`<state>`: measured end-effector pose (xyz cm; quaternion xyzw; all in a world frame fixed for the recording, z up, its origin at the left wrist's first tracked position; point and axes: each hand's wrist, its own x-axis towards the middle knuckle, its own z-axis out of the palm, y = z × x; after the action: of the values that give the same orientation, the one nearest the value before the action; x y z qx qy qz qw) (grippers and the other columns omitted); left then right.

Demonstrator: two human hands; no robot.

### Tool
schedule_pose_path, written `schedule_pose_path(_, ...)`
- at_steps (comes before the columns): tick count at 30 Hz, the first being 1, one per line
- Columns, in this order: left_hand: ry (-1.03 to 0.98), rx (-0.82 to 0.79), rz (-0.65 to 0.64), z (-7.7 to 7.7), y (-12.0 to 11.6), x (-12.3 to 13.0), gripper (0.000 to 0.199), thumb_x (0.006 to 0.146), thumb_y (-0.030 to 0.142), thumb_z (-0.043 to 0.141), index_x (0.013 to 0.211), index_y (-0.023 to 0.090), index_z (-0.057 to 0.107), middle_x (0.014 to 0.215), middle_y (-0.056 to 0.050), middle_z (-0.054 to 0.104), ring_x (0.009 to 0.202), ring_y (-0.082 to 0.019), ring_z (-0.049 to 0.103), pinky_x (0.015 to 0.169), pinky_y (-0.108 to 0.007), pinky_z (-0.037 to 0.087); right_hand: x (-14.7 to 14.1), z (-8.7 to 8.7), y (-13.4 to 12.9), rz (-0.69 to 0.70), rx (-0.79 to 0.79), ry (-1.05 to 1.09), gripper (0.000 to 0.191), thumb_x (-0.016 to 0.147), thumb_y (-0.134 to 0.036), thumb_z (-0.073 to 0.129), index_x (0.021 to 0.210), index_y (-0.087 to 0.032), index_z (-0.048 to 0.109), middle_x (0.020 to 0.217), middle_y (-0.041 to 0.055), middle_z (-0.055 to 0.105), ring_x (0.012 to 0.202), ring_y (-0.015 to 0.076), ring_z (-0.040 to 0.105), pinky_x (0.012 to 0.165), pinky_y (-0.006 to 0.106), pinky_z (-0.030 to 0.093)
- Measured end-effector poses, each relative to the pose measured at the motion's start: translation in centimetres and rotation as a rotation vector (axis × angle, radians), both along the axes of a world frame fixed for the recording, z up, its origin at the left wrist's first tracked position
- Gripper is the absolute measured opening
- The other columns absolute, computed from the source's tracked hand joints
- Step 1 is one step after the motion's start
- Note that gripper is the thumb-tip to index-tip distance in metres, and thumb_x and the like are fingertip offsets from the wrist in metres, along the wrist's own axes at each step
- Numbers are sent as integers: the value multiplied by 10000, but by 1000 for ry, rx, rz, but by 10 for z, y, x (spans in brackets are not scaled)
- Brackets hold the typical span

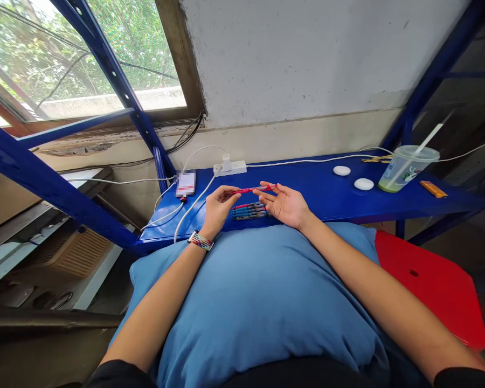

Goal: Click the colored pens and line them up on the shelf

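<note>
A slim red pen (248, 189) is held level above the blue table, stretched between my two hands. My left hand (219, 209) pinches its left end between thumb and fingers. At its right end, my right hand (288, 207) is turned palm up, with the thumb and forefinger at the pen and the other fingers loosely apart. Just below the held pen, several pens (248, 211) lie side by side on the table, mostly blue and dark, with a red one at the back. My right fingers hide part of their right ends.
Behind my hands, a white power strip (230, 168) with cables lies on the blue table (299, 178). A small device (185, 184) is at left. Two white egg-shaped objects (364, 184), a plastic cup with a straw (408, 168) and an orange packet (433, 189) stand right. A blue pillow (267, 291) fills my lap.
</note>
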<state>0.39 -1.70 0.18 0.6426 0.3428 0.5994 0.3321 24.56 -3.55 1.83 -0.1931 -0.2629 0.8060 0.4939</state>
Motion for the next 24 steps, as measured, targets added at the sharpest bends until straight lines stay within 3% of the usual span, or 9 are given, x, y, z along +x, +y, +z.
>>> schedule_pose_path(5,-24,-34,-16,1,-2,2,263,853,378,907,1034,209,818,1043,-75,818,1001,-227,763,963,-389,609,-1,-1,0,-45,-20,39,377,1130,-243,345,1316,-161,663,1040,158,829,825,203,809,698,314,702)
schedule_pose_path(10,-32,-51,12,1,-1,2,278,834,396,920,1020,213,823,983,-61,810,928,-209,744,899,-365,610,-1,0,-1,-24,-5,82,423,1122,-288,332,1370,-177,656,1043,151,821,828,215,794,691,339,697)
schedule_pose_path(15,-40,-69,3,2,-1,2,286,837,396,917,1045,214,842,1033,-75,831,967,-223,763,940,-385,620,-1,-5,1,-64,12,101,378,1068,-238,369,1254,-154,687,969,163,814,799,214,775,715,333,689)
schedule_pose_path(20,-49,-65,18,1,-1,1,277,847,401,908,1040,213,842,1019,-74,832,965,-224,767,945,-392,625,-3,-2,-1,-38,18,101,459,1088,-344,373,1380,-152,671,1076,175,821,843,229,780,735,360,696)
schedule_pose_path(24,-55,-68,16,1,-1,1,278,837,400,917,1032,215,844,1015,-73,835,972,-231,774,948,-398,628,-4,0,-2,-78,21,72,399,1088,-260,369,1285,-148,697,1013,168,821,819,209,775,759,338,689)
